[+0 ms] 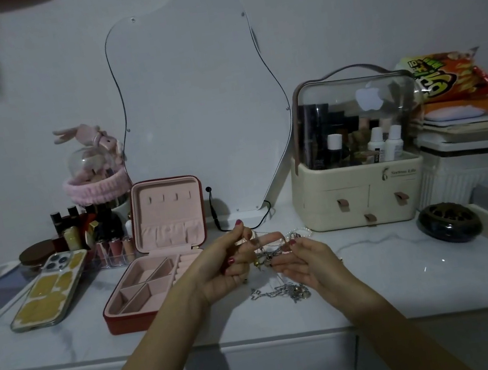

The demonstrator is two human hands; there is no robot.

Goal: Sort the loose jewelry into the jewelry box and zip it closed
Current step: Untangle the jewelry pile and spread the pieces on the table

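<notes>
Both forearms reaching forward and inward over the white marble-patterned tabletop [407, 258], meeting just right of the open jewelry box. Left hand [232, 260], palm turned up and inward, index finger stretched out to the right, thumb raised, remaining fingers curled, with thin silver chains [271, 252] draped over the extended finger. Right hand [307, 258], palm toward the left hand, fingers loosely bent and pinching at the same tangle from the other side (exact grip hard to read in the dim light). Below the hands, one small heap of loose silver chain jewelry [285, 292] lying on the tabletop, individual pieces too tangled to count; one string of white pearl beads [303, 233] just behind the right hand. One red zip-around jewelry box with pink velvet lining [152, 279], lid upright, base compartments showing no jewelry, four small hooks in the lid. One phone in a clear case with yellow stickers [50, 290], face down, left of the box. One wavy-edged frameless mirror [201, 102] leaning on the wall. One cream cosmetics organiser with a clear domed lid [361, 185] at right, three drawer tabs on its front. One dark round dish [449, 222] further right.
</notes>
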